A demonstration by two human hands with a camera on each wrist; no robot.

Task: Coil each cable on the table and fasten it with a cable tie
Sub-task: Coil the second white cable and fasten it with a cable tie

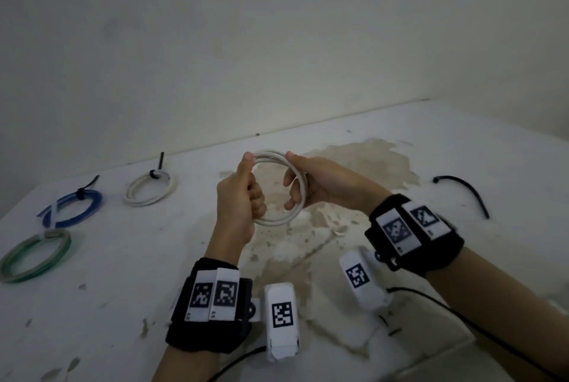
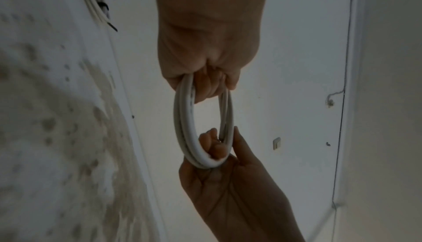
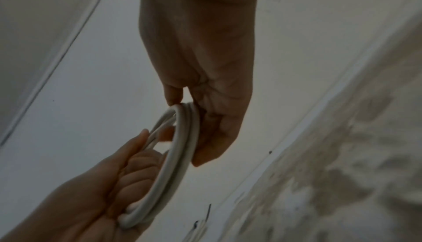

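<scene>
Both forearms are bare, with no sleeves. Each wrist wears a broad black strap [image 1: 212, 304] carrying two white tags printed with black square-patterned codes. The strap [image 1: 412, 230] behind the right hand [image 1: 320, 184] is alike. Beside each strap, on the inner side, sits a white boxy camera housing [image 1: 281, 320] with its own code marking, and a thin black cable trails from it.

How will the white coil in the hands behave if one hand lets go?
The coil probably springs open: no tie binds it, and both the left hand and right hand hold it. It looks fairly stiff, keeping a round shape.
</scene>
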